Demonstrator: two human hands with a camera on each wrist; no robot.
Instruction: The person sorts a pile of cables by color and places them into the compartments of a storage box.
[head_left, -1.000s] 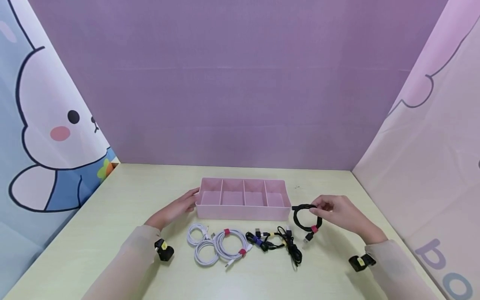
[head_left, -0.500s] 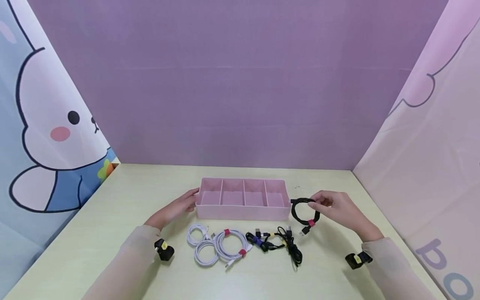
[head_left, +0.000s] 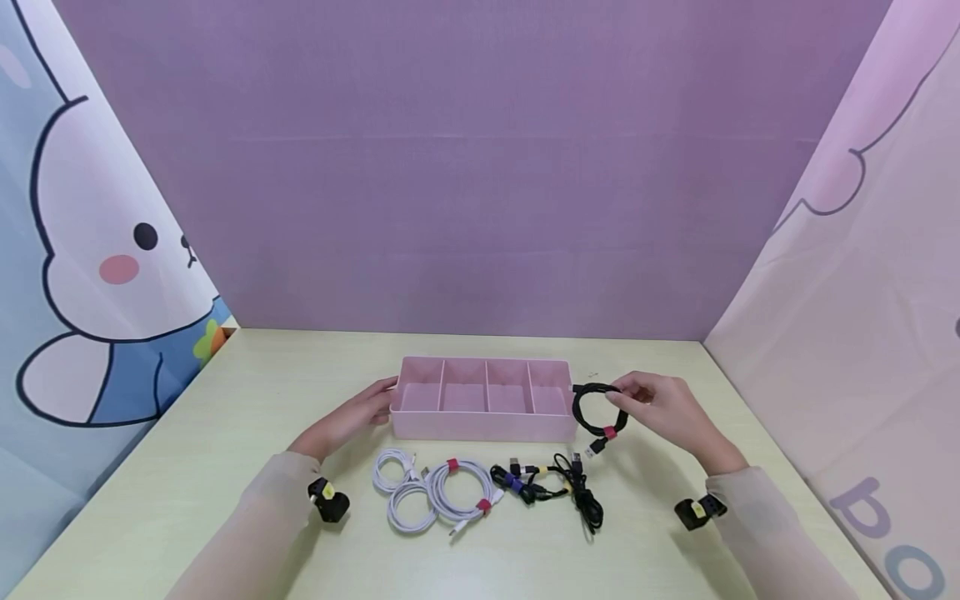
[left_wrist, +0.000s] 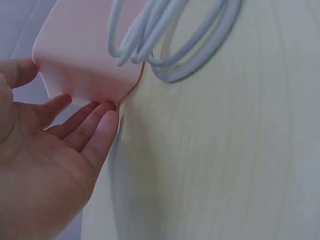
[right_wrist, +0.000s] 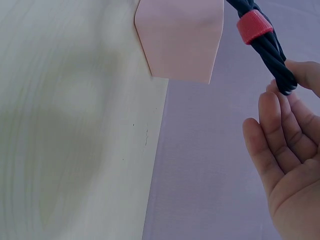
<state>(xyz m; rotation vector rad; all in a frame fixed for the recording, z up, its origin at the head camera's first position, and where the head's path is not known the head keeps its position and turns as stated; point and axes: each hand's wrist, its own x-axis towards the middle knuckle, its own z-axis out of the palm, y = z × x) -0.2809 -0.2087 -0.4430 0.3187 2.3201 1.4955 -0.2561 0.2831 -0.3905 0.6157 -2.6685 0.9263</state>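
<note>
A pink box [head_left: 483, 427] with several compartments in a row stands on the table. My left hand [head_left: 348, 419] rests its fingertips against the box's left end, and the left wrist view shows them touching the pink wall [left_wrist: 85, 80]. My right hand [head_left: 671, 412] pinches a coiled black USB cable [head_left: 577, 408] between thumb and fingers. A red strap [right_wrist: 254, 27] binds this coil, and a plug hangs from its lower side. The coil is held up at the box's right end, overlapping its edge in the head view.
In front of the box lie several coiled white cables [head_left: 437, 492], the largest with red straps. To their right are black cables [head_left: 588, 502], with purple and yellow ties among them. A purple backdrop [head_left: 480, 208] rises behind the table [head_left: 300, 358]; printed cloths hang at both sides.
My right hand has moved left and slightly away from me with the black cable, bringing the coil up to the box's right end. The left hand and the box have stayed in place.
</note>
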